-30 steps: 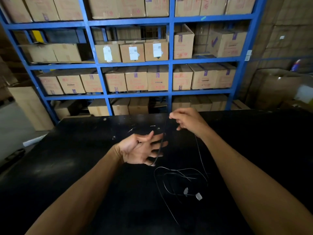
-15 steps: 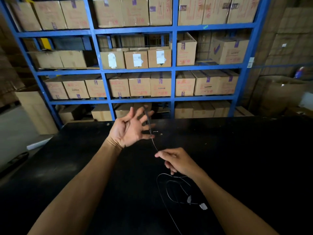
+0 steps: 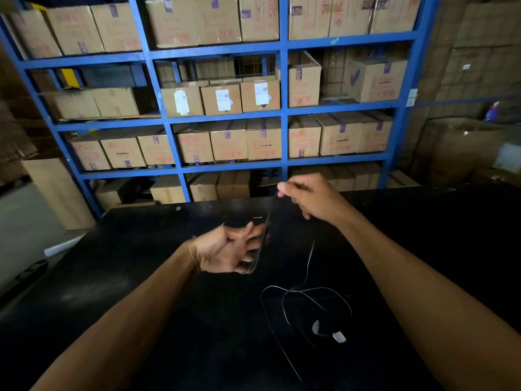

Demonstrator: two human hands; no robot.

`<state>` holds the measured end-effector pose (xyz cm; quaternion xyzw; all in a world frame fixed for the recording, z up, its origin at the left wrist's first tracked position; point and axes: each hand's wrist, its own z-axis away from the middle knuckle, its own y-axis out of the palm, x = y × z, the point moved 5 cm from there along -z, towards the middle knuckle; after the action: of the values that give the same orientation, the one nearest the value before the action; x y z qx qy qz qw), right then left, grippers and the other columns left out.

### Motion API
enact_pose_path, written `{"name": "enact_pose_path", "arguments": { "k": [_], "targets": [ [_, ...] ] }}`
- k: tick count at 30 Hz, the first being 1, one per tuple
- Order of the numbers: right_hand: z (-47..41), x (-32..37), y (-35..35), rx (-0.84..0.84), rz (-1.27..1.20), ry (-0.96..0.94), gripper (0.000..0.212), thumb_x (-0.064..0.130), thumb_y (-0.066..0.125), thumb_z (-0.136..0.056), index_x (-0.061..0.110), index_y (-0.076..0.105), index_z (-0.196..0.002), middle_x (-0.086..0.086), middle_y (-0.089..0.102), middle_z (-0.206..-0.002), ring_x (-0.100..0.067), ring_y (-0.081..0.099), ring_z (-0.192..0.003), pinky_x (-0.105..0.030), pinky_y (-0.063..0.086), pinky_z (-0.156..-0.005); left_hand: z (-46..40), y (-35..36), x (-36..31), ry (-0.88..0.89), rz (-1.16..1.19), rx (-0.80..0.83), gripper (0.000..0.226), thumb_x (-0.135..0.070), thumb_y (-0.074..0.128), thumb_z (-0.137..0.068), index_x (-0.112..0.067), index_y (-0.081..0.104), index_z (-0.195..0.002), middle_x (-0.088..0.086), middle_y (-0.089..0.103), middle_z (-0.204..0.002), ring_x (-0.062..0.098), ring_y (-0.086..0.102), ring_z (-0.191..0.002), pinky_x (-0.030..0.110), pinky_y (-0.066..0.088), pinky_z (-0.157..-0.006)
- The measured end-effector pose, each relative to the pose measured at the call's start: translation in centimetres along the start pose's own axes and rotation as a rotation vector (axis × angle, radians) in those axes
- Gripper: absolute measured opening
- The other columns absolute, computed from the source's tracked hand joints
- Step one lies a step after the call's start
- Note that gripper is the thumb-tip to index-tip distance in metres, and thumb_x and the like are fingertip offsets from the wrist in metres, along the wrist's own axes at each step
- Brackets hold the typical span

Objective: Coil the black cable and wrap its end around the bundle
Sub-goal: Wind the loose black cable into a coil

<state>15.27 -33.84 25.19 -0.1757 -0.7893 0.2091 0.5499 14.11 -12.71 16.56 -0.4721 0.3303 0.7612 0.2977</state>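
A thin black cable [image 3: 307, 292] lies in loose loops on the black table [image 3: 141, 263], with two small pale pieces at its end near the front. My left hand [image 3: 228, 249] is over the table's middle, fingers curled around turns of the cable. My right hand [image 3: 310, 198] is raised beyond it, near the table's far edge, pinching the cable between thumb and fingertips. A taut stretch runs from that pinch down to my left hand. Another strand drops from my right hand to the loops.
Blue metal shelving [image 3: 283, 108] full of cardboard boxes stands just behind the table. More cartons [image 3: 465, 153] are stacked at the right. A tall box [image 3: 56, 190] stands on the floor at the left.
My right hand rose from low over the loops to the table's far edge, drawing the cable up. My left hand dropped, and its spread fingers curled onto the cable.
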Motion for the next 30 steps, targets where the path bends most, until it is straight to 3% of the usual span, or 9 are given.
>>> {"name": "enact_pose_path", "arguments": {
  "k": [4,7,9,13,17,20,23,27,30],
  "targets": [
    [-1.2,-0.8,0.2,-0.069,0.047,0.024,0.020,0.055,0.066,-0.090,0.036,0.072,-0.088,0.011,0.071,-0.070,-0.005,0.058,-0.044,-0.015,0.047,-0.044,-0.1,3.6,-0.9,0.047,0.030,0.182,0.052,-0.052,0.042,-0.099,-0.044,0.038,-0.150,-0.006,0.037,-0.160,0.034,0.029,-0.146,0.052,0.029,-0.113],
    [-0.2,-3.0,2.2,-0.032,-0.054,0.097,0.017,0.054,0.064,-0.092,0.039,0.072,-0.089,0.013,0.073,-0.082,0.000,0.059,-0.047,-0.022,0.048,-0.049,0.7,4.5,-2.7,0.161,0.068,0.241,0.057,-0.052,0.038,-0.100,-0.042,0.029,-0.155,0.000,0.032,-0.163,0.040,0.025,-0.148,0.056,0.025,-0.114],
    [1.1,-4.4,4.5,0.047,-0.120,0.127,0.014,0.048,0.059,-0.097,0.045,0.071,-0.090,0.016,0.070,-0.075,0.001,0.056,-0.048,-0.024,0.048,-0.050,1.3,4.3,-4.3,0.264,0.119,0.246,0.058,-0.048,0.034,-0.101,-0.037,0.024,-0.157,0.005,0.027,-0.165,0.044,0.022,-0.149,0.062,0.020,-0.115],
    [3.8,-5.7,9.0,0.231,-0.253,0.190,0.027,0.050,0.054,-0.100,0.033,0.075,-0.096,0.007,0.050,-0.064,-0.006,0.043,-0.047,-0.026,0.051,-0.051,2.0,1.8,-7.0,0.413,0.223,0.122,0.061,-0.044,0.032,-0.101,-0.032,0.017,-0.159,0.011,0.017,-0.167,0.048,0.015,-0.149,0.071,0.002,-0.116],
    [5.8,-5.2,10.5,0.319,-0.274,0.174,0.030,0.050,0.051,-0.100,0.032,0.075,-0.100,0.011,0.047,-0.057,-0.006,0.041,-0.045,-0.027,0.051,-0.049,2.7,-2.5,-8.0,0.489,0.271,-0.170,0.053,-0.045,0.033,-0.102,-0.033,0.035,-0.153,0.012,0.031,-0.163,0.050,0.019,-0.147,0.070,0.017,-0.111],
    [6.0,-3.9,9.0,0.337,-0.238,0.137,0.027,0.048,0.055,-0.100,0.031,0.076,-0.096,0.010,0.047,-0.053,-0.004,0.044,-0.043,-0.025,0.049,-0.046,3.3,-5.3,-7.1,0.460,0.280,-0.343,0.049,-0.046,0.035,-0.103,-0.035,0.043,-0.150,0.009,0.038,-0.158,0.048,0.021,-0.146,0.065,0.030,-0.103],
    [5.0,-1.5,6.1,0.323,-0.184,0.074,0.019,0.042,0.062,-0.097,0.032,0.076,-0.090,0.010,0.052,-0.051,-0.003,0.048,-0.044,-0.022,0.048,-0.046,3.4,-6.4,-5.0,0.320,0.168,-0.400,0.048,-0.046,0.046,-0.100,-0.034,0.049,-0.146,0.005,0.038,-0.157,0.033,0.037,-0.140,0.057,0.032,-0.108],
    [1.9,1.4,2.0,0.217,-0.088,0.005,0.014,0.041,0.067,-0.093,0.033,0.075,-0.087,0.015,0.061,-0.054,-0.004,0.051,-0.045,-0.020,0.048,-0.047,2.4,-3.8,-2.7,0.064,-0.095,-0.305,0.051,-0.053,0.057,-0.091,-0.030,0.055,-0.136,0.006,0.050,-0.145,0.028,0.047,-0.130,0.044,0.042,-0.105],
    [-0.5,2.1,0.4,0.135,-0.013,-0.004,0.012,0.044,0.068,-0.092,0.036,0.075,-0.087,0.016,0.065,-0.061,-0.006,0.054,-0.047,-0.025,0.050,-0.053,1.5,-0.6,-2.4,-0.026,-0.186,-0.127,0.052,-0.052,0.045,-0.097,-0.032,0.046,-0.145,-0.004,0.047,-0.148,0.021,0.044,-0.134,0.036,0.041,-0.101]
  ]
}}
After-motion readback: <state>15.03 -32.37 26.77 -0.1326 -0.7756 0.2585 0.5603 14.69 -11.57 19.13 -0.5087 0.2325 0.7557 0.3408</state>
